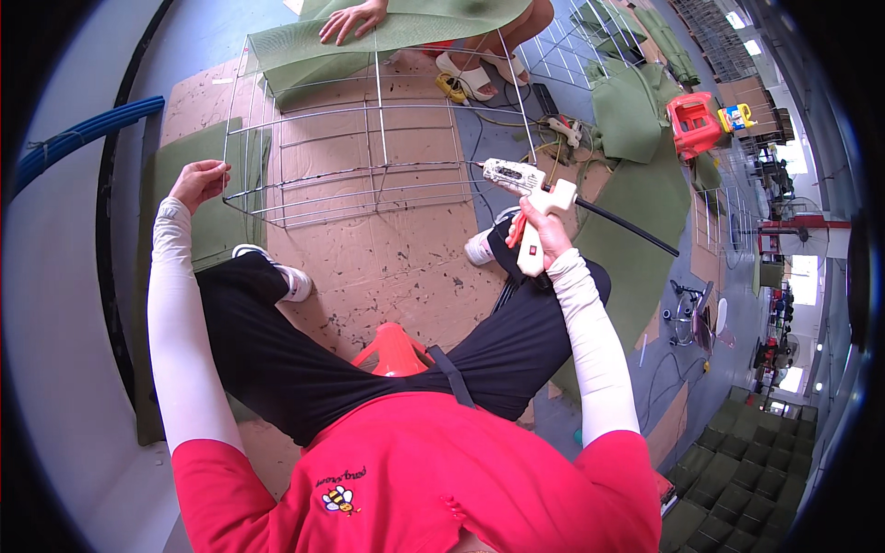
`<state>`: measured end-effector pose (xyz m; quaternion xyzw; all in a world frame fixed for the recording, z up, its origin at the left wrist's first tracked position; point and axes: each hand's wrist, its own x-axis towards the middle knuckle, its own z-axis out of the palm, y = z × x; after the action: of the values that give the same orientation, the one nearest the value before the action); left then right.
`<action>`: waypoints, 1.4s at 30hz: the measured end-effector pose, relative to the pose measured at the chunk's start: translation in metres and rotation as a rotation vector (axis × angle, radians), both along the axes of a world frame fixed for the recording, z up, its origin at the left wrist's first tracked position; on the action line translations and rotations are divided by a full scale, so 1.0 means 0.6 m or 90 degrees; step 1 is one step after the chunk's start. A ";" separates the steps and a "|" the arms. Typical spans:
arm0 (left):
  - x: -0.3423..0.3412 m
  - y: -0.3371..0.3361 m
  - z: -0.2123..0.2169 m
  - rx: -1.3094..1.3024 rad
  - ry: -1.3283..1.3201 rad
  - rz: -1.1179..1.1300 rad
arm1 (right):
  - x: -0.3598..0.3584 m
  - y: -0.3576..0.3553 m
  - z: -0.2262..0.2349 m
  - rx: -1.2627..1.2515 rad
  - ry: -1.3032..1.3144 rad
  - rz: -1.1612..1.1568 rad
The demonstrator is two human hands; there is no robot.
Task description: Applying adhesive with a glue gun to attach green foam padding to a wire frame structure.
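Observation:
My right hand (548,230) is wrapped round the handle of a white hot glue gun (516,173) with a red trigger. A long black glue stick (629,227) juts from its rear. Its nozzle points left, close to the right end of a dark-coated bar on the wire frame (380,111). At the frame's left side, my left hand (201,184) pinches an upright wire between thumb and fingers. Green mesh (406,29) lies over the frame's far edge. Another person's hand (354,20) presses flat on that mesh.
Cardboard (369,267) with dark specks covers the floor between my legs. Green mesh sheets (636,249) lie at right and left. A red plastic stool (396,350) is under me. Cables and another glue gun (564,132) lie beyond the frame, near a red basket (693,124).

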<state>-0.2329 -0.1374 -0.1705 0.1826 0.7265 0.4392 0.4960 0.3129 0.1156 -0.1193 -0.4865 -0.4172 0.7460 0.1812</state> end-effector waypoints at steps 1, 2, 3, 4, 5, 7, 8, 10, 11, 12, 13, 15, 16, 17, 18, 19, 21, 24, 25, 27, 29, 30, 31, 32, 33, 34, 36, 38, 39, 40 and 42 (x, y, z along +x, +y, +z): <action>0.000 -0.001 -0.002 0.002 0.000 -0.002 | 0.001 0.000 0.000 0.001 0.000 -0.002; 0.000 -0.002 -0.002 0.004 -0.001 -0.004 | 0.001 0.000 0.000 0.002 -0.005 0.000; -0.001 -0.002 -0.003 0.004 -0.001 -0.005 | 0.001 0.001 0.000 0.002 -0.010 0.001; -0.001 -0.002 -0.003 0.004 0.001 -0.001 | 0.002 0.003 0.001 0.003 -0.010 0.000; -0.002 -0.002 -0.004 0.004 0.003 0.003 | 0.003 0.004 0.003 0.001 -0.012 0.001; -0.004 -0.004 -0.004 0.004 -0.001 -0.005 | 0.006 0.005 0.003 0.000 -0.014 0.000; -0.004 -0.004 -0.002 0.005 -0.004 -0.010 | 0.007 0.006 0.002 0.000 -0.016 -0.002; -0.003 -0.005 0.000 0.003 0.000 -0.005 | 0.008 0.006 0.002 0.000 -0.017 -0.004; -0.002 -0.004 -0.001 0.003 0.003 0.000 | 0.009 0.006 0.002 0.001 -0.016 0.000; -0.002 -0.003 -0.002 0.003 0.003 -0.001 | 0.008 0.006 0.003 0.002 -0.016 0.003; -0.002 -0.003 -0.003 0.004 0.000 -0.001 | 0.007 0.005 0.005 0.002 -0.016 0.002; -0.005 -0.003 -0.004 0.005 -0.001 -0.002 | 0.005 0.005 0.008 -0.005 -0.008 0.005; -0.006 -0.003 -0.005 0.003 -0.003 -0.004 | 0.006 0.006 0.007 -0.004 -0.008 0.004; -0.006 -0.004 -0.005 0.001 -0.005 -0.005 | 0.008 0.007 0.004 -0.001 -0.008 0.003; -0.006 -0.005 -0.005 0.002 -0.004 -0.005 | 0.009 0.008 0.002 0.002 -0.008 0.001; -0.007 -0.007 -0.004 0.001 -0.001 -0.005 | 0.010 0.010 0.002 0.003 -0.008 0.001; -0.005 -0.006 -0.005 0.001 -0.001 -0.007 | 0.011 0.011 0.008 0.007 -0.026 -0.011; -0.003 -0.005 -0.003 -0.005 0.003 -0.003 | 0.016 0.013 0.004 0.006 -0.021 -0.010; -0.003 -0.005 -0.002 -0.008 0.000 -0.001 | 0.017 0.013 0.005 0.006 -0.021 -0.010; -0.001 -0.004 0.000 -0.011 -0.002 0.000 | 0.017 0.014 0.005 -0.003 -0.028 -0.009; -0.001 -0.004 0.000 -0.009 -0.002 -0.004 | 0.016 0.011 0.012 -0.002 -0.033 -0.006; -0.003 -0.005 0.000 -0.010 -0.002 -0.004 | 0.016 0.010 0.014 0.000 -0.038 -0.002; -0.004 -0.006 -0.001 -0.005 -0.003 -0.006 | 0.016 0.011 0.013 0.000 -0.038 -0.002; -0.006 -0.006 -0.003 0.000 -0.005 -0.009 | 0.018 0.012 0.010 0.007 -0.037 -0.002; -0.007 -0.006 -0.005 0.000 -0.005 -0.009 | 0.019 0.013 0.009 0.015 -0.037 -0.003; -0.009 -0.006 -0.007 0.003 -0.005 -0.009 | 0.020 0.012 0.009 0.015 -0.037 -0.003; -0.006 -0.003 -0.005 0.006 -0.004 -0.009 | 0.021 0.012 0.010 0.001 -0.040 -0.014; -0.004 -0.003 -0.004 -0.009 0.000 -0.001 | 0.022 0.012 0.009 -0.002 -0.044 -0.015; -0.006 -0.003 -0.006 -0.009 0.000 -0.001 | 0.023 0.012 0.010 -0.006 -0.047 -0.014; -0.007 -0.003 -0.007 -0.007 -0.002 -0.002 | 0.023 0.012 0.010 -0.005 -0.047 -0.014; -0.011 -0.005 -0.010 -0.005 -0.003 -0.003 | 0.023 0.011 0.010 0.003 -0.042 -0.023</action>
<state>-0.2393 -0.1404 -0.1763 0.1810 0.7269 0.4355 0.4993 0.3265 0.1224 -0.1130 -0.5177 -0.4157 0.7252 0.1822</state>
